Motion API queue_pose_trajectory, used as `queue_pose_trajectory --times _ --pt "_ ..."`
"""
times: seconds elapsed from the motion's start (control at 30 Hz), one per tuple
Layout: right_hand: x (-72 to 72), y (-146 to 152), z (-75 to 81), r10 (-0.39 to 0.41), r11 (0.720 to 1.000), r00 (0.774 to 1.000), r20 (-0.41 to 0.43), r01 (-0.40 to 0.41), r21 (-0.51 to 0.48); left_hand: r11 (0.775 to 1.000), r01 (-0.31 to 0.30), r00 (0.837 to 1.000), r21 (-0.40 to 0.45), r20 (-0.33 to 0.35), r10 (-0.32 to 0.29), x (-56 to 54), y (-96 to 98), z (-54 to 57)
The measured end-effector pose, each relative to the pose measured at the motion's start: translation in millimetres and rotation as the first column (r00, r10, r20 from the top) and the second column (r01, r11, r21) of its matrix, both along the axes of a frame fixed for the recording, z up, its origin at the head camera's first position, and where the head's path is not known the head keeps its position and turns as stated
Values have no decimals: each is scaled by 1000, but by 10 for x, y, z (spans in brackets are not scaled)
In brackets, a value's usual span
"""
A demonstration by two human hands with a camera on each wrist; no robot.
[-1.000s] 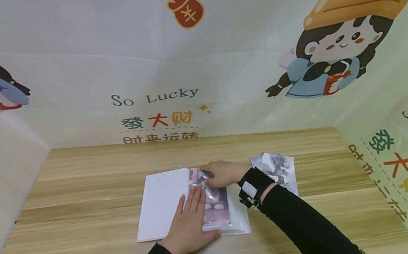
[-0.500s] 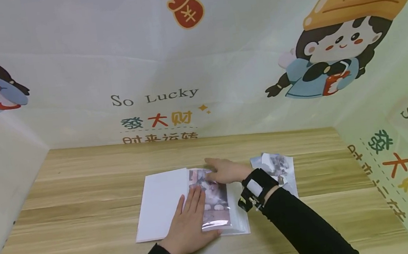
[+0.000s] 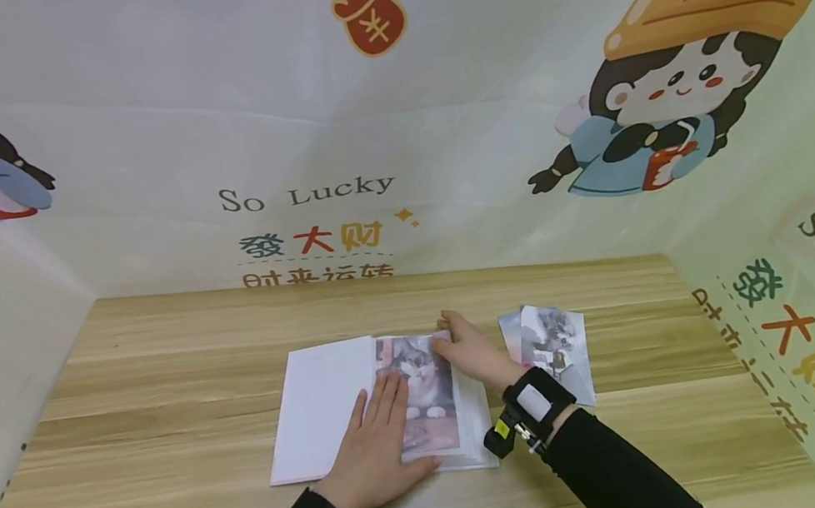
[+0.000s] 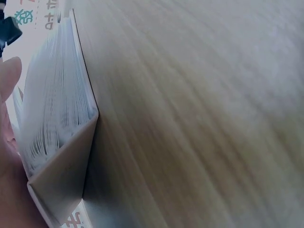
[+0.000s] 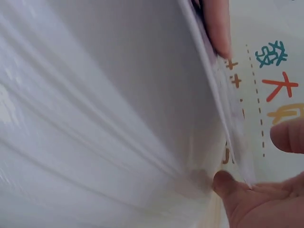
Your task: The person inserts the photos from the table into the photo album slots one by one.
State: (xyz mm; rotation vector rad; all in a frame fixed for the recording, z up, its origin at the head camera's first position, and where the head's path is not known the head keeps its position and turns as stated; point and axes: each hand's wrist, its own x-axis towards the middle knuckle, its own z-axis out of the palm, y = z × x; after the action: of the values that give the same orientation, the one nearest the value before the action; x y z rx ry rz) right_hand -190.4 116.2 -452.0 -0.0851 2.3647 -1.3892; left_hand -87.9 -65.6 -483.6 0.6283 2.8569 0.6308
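Note:
A photo album (image 3: 320,415) lies unfolded on the table, its white left side bare and its right page bearing a cat photo (image 3: 428,432) in a clear sleeve. My left hand (image 3: 374,459) rests flat across the album's middle, straight fingers over the photo's left part. At the top right corner of the photo page is my right hand (image 3: 475,351). In the right wrist view its fingertips touch the page edge (image 5: 221,104), while the thumb (image 5: 289,135) stands apart from it. The left wrist view shows the stacked sleeves (image 4: 57,90) edge-on.
Several loose photos (image 3: 572,344) lie overlapping right of the album, close to my right wrist. Wooden tabletop (image 3: 165,382) surrounds the album. A printed white backdrop (image 3: 479,154) rises behind and at both sides.
My right hand has slid rightward along the top of the photo to its corner. Glare on the sleeve has lessened, so the cat shows more plainly. The left hand stays put.

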Motion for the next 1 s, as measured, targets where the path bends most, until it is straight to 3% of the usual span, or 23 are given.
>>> queue_pose_trajectory --times 0.07,0.17,0.3,0.37,0.53,0.7,0.83,1.0 --pt "41 -22 -8 -54 990 998 31 57 -130 1000 0 1000 9 15 0 -3 -2 15" --pt "95 -59 -17 -118 936 989 94 142 -322 999 2 999 33 52 -4 -14 -4 46" --pt "164 -110 9 -155 868 976 151 207 -451 996 -2 994 94 109 -9 -41 -1 101" --pt "202 -132 41 -143 850 973 179 214 -482 991 -9 991 130 133 -8 -57 2 130" --pt "301 -187 147 -29 859 976 215 134 -494 965 -41 989 258 147 3 -94 6 194" --pt "371 -252 235 82 869 981 179 18 -495 915 -90 984 394 177 21 -135 -3 274" --pt "398 -326 286 130 860 983 127 -48 -508 866 -152 965 476 260 26 -164 -32 349" --pt "437 -431 304 159 845 983 88 -89 -526 824 -225 949 520 310 63 -199 -91 440"
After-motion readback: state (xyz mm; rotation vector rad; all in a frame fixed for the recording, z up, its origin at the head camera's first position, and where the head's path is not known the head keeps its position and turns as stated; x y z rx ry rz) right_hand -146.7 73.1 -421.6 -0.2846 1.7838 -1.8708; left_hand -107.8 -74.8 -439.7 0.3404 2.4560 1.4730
